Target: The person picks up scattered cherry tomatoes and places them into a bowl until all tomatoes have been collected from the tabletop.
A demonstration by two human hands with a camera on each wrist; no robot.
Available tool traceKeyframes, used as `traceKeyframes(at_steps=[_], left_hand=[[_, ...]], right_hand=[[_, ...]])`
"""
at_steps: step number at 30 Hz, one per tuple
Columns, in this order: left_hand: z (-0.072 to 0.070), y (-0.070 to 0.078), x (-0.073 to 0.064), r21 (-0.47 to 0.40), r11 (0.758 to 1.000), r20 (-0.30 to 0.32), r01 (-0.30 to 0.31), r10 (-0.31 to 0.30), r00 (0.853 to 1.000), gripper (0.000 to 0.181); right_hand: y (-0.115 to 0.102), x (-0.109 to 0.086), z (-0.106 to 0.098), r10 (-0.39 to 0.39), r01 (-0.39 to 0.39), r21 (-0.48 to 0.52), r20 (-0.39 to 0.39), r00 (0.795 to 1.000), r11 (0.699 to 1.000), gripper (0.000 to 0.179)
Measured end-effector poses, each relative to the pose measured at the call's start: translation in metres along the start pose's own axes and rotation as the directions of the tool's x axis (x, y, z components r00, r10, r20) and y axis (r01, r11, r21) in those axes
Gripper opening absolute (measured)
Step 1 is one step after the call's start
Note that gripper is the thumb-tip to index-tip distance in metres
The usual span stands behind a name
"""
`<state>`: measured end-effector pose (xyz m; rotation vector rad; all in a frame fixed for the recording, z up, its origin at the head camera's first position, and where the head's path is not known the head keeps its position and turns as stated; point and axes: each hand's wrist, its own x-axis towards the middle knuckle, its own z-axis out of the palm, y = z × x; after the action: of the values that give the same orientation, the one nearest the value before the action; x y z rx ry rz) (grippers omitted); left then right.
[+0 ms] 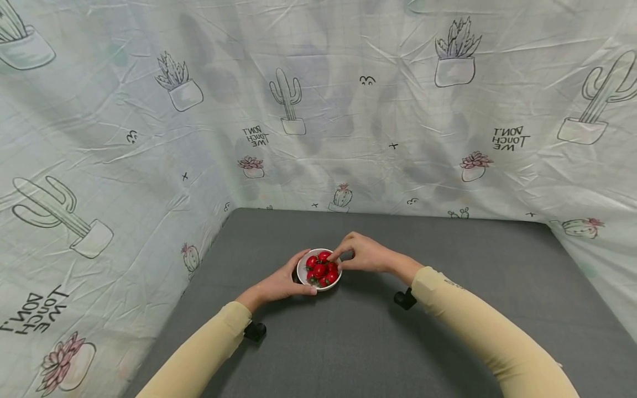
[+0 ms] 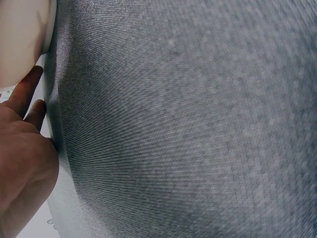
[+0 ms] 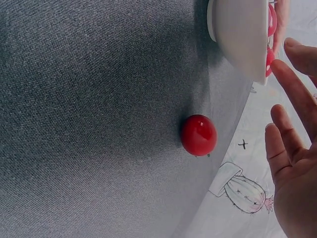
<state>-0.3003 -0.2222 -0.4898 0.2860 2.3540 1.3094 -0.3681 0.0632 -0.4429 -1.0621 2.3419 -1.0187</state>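
Note:
A small white bowl [image 1: 302, 271] with several red cherry tomatoes [image 1: 319, 270] in it stands on the dark grey table. My left hand [image 1: 278, 285] holds the bowl from the left, thumb along the near rim and fingers around the far side. Over the bowl's right rim, my right hand [image 1: 367, 255] reaches in with its index finger and thumb at the tomatoes. In the right wrist view its fingers look spread and loosely bent. Another tomato [image 3: 198, 135] lies on the table outside the bowl, below my right hand; the head view does not show it.
The grey table [image 1: 318, 354] stretches around the bowl on all sides. Pale cloth [image 1: 318, 166] printed with cacti and potted plants hangs behind it and at the sides. A black wrist mount [image 1: 255, 331] sits on the left wrist and another black mount [image 1: 405, 299] on the right.

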Motion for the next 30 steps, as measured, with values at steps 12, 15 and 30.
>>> traceKeyframes(at_steps=[12,15,30], left_hand=[[0.0,0.003,-0.001,-0.008,1.0,0.002,-0.001,0.001,1.0,0.109],[0.0,0.002,-0.001,-0.015,1.0,0.0,-0.007,0.007,1.0,0.107],[-0.002,0.001,-0.001,-0.014,1.0,0.005,-0.014,0.014,1.0,0.109]], right_hand=[[0.004,-0.002,-0.004,0.019,-0.019,0.029,-0.019,1.0,0.999,0.025],[0.005,-0.003,-0.008,0.02,-0.019,0.043,-0.026,0.999,0.999,0.027],[0.008,-0.011,-0.024,0.0,0.003,0.042,-0.08,0.997,0.999,0.029]])
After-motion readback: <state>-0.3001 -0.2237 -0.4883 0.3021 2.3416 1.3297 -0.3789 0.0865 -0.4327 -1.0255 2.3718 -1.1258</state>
